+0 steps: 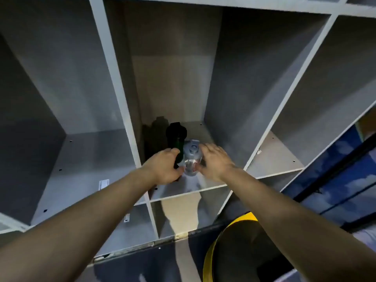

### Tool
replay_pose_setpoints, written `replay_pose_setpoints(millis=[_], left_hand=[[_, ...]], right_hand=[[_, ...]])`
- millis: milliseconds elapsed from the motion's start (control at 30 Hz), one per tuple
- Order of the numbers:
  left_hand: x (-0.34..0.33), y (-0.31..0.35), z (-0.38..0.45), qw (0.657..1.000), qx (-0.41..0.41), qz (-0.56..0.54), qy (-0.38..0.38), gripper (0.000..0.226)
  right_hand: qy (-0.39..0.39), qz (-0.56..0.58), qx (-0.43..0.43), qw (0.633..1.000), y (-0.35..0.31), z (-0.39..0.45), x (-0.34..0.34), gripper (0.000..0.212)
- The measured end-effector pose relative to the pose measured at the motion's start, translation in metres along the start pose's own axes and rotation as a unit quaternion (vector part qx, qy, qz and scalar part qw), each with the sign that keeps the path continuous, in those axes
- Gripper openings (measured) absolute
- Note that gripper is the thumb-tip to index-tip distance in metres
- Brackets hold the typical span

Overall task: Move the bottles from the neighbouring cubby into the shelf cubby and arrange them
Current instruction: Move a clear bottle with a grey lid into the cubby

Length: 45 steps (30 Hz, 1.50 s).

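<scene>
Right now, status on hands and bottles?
Left hand gripping dark bottle. Right hand against clear bottle. Both bottles in middle cubby. Nothing blocking.

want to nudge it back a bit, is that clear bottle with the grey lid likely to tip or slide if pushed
The clear bottle looks tall and narrow, so a push near its grey lid would probably tip it; pushing low seems safer. It looks nearly empty, so likely light. The dark green bottle stands right beside it and could get knocked.

Two bottles stand side by side in the middle cubby [195, 137], near its front edge: the capped bottle [176, 137] on the left, touching the lidded bottle [191, 159] on the right.
</scene>
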<state>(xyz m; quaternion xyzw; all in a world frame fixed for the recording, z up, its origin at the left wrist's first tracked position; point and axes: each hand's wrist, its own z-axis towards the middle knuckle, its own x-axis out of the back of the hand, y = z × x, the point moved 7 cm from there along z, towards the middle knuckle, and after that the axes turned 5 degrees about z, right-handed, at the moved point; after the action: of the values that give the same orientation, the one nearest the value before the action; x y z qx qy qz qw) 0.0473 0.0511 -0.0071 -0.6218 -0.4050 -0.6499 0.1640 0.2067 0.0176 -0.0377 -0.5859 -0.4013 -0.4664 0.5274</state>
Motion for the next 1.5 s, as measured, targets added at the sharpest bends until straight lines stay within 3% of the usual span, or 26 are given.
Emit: replay_pose_setpoints(millis=[133, 233, 367, 433, 600, 833, 1100, 1300, 1500], left_hand=[[-0.024, -0.017, 0.033, 0.990, 0.078, -0.090, -0.073, 0.072], [-0.036, -0.027, 0.061, 0.969, 0.139, -0.181, -0.097, 0.065], [-0.038, -0.042, 0.086, 0.926, 0.214, -0.301, -0.074, 0.048], [-0.042, -0.050, 0.094, 0.902, 0.241, -0.352, -0.062, 0.052], [-0.041, -0.055, 0.096, 0.886, 0.265, -0.378, -0.043, 0.043], [-0.008, -0.027, 0.085, 0.894, 0.235, -0.382, -0.016, 0.039], [0.042, 0.013, 0.038, 0.894, 0.160, -0.417, 0.007, 0.027], [0.077, -0.003, -0.039, 0.907, 0.087, -0.412, 0.014, 0.031], [0.117, -0.068, -0.135, 0.912, 0.044, -0.404, 0.050, 0.024]], right_hand=[[-0.061, 0.042, -0.059, 0.995, 0.022, 0.045, -0.025, 0.085], [-0.096, 0.075, -0.074, 0.990, 0.035, 0.084, -0.046, 0.100], [-0.127, 0.073, -0.074, 0.986, 0.047, 0.113, -0.068, 0.101], [-0.112, 0.101, -0.076, 0.986, 0.050, 0.116, -0.078, 0.098], [-0.086, 0.120, -0.072, 0.986, 0.050, 0.114, -0.078, 0.091], [-0.064, 0.125, -0.023, 0.990, 0.045, 0.091, -0.008, 0.097], [-0.010, 0.091, 0.057, 0.994, -0.010, 0.037, 0.106, 0.098], [0.032, 0.051, 0.106, 0.992, -0.092, -0.023, 0.147, 0.093], [0.069, 0.064, 0.126, 0.988, -0.211, -0.074, 0.148, 0.086]])
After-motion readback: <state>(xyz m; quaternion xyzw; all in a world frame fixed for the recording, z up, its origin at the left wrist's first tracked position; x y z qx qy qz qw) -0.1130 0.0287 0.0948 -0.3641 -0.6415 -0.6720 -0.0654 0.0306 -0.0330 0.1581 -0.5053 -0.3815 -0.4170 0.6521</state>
